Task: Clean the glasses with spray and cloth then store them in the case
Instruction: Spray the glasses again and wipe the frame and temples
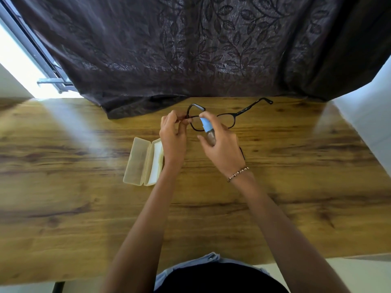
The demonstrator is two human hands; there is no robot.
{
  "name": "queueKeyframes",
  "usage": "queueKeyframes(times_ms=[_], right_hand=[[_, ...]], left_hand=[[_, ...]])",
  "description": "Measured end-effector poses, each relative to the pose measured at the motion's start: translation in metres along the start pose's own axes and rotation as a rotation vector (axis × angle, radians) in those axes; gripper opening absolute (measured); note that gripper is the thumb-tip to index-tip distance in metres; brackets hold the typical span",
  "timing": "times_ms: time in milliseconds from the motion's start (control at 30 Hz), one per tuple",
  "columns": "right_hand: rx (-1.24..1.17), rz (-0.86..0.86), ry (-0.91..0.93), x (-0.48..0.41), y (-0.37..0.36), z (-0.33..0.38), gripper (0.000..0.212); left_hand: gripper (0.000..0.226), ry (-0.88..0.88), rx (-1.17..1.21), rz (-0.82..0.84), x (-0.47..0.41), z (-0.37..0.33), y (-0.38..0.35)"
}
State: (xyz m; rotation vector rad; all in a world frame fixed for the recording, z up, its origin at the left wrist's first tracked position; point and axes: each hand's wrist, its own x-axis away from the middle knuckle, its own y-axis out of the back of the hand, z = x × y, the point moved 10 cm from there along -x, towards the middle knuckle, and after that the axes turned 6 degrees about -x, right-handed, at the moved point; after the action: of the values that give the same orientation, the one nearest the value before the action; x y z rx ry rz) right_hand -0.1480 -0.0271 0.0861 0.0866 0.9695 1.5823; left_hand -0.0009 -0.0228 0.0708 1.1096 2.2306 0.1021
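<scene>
Black-framed glasses point(229, 115) with both arms unfolded are held above the far middle of the wooden table point(84, 197). My left hand point(173, 134) pinches the frame at its left hinge. My right hand point(222, 149) is wrapped around a small clear spray bottle point(208, 132) with a light blue top, whose nozzle sits right at the left lens. An open cream glasses case point(141, 161) lies on the table just left of my left wrist, with a white cloth point(157, 157) lying in its right half.
A dark leaf-patterned curtain point(211, 49) hangs behind the table and drapes onto its far edge. A bright window point(23, 66) is at the far left, a white wall point(368, 115) at the right. A thin dark thing peeks out under my right hand.
</scene>
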Motion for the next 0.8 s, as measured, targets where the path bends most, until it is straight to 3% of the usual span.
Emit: queueKeyframes(times_ms=[200,800], right_hand=[[0.017,-0.039,-0.087,-0.001,0.006,-0.011,0.053],[0.119,-0.053,-0.062,-0.002,0.007,-0.001,0.062]], left_hand=[[0.006,-0.016,0.006,-0.01,0.0,-0.002,0.001],[0.007,0.01,0.016,-0.022,0.0,0.004,0.001]])
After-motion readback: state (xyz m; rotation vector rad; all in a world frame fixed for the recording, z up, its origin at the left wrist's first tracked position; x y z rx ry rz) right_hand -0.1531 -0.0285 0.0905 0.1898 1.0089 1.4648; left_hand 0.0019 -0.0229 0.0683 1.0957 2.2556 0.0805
